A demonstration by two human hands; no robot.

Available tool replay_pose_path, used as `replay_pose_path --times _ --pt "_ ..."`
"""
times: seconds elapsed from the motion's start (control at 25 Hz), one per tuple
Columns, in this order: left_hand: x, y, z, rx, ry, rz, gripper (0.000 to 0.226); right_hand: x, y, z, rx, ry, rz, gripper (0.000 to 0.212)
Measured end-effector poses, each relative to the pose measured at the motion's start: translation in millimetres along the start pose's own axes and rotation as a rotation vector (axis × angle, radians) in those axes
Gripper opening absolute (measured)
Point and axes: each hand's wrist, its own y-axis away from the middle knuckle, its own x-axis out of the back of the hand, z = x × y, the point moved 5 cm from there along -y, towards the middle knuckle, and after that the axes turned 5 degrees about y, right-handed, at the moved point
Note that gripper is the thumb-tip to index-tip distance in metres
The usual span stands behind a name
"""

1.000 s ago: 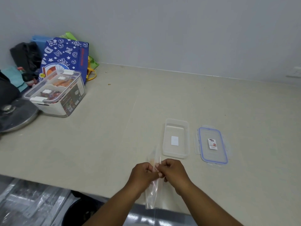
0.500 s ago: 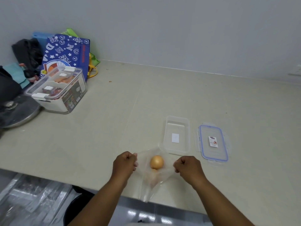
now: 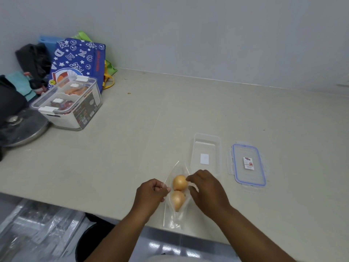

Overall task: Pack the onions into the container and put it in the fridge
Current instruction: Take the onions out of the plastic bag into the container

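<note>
Two yellow onions lie in a clear plastic bag (image 3: 174, 214) near the counter's front edge: the far onion (image 3: 180, 182) and the near onion (image 3: 177, 200). My left hand (image 3: 151, 193) pinches the bag's left edge. My right hand (image 3: 204, 188) has its fingers apart, with fingertips at the far onion's right side inside the bag's mouth. The empty clear container (image 3: 206, 153) stands just beyond my right hand. Its blue-rimmed lid (image 3: 248, 165) lies flat to the right of it.
A lidded white storage box (image 3: 69, 104) with food stands at the back left, in front of a blue patterned bag (image 3: 79, 57). A metal pot lid (image 3: 20, 127) and dark items sit at the far left. The counter's front edge (image 3: 113, 217) runs below my hands.
The bag went from pinched closed to pulled open. My right hand let go of the bag's edge and reached to the far onion. A second onion now shows.
</note>
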Motion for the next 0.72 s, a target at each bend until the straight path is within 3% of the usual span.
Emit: replay_pose_path --times 0.16,0.32,0.56,0.72 --pt "-1.4 3.9 -1.6 0.008 -0.031 -0.005 0.009 -36.8 -13.6 -31.2 0.32 0.293 -0.284 0.031" --pt "-3.0 7.2 -4.4 0.01 -0.038 -0.018 0.007 -74.5 -13.7 -28.3 0.265 0.323 -0.603 0.038" --pt "-1.2 6.5 -8.2 0.023 -0.017 -0.008 0.008 -88.0 -16.0 -16.6 0.245 0.268 -0.579 0.048" --pt "-0.2 4.2 -8.1 0.026 0.008 -0.004 0.008 -54.6 -16.4 -15.3 0.273 0.165 -0.352 0.052"
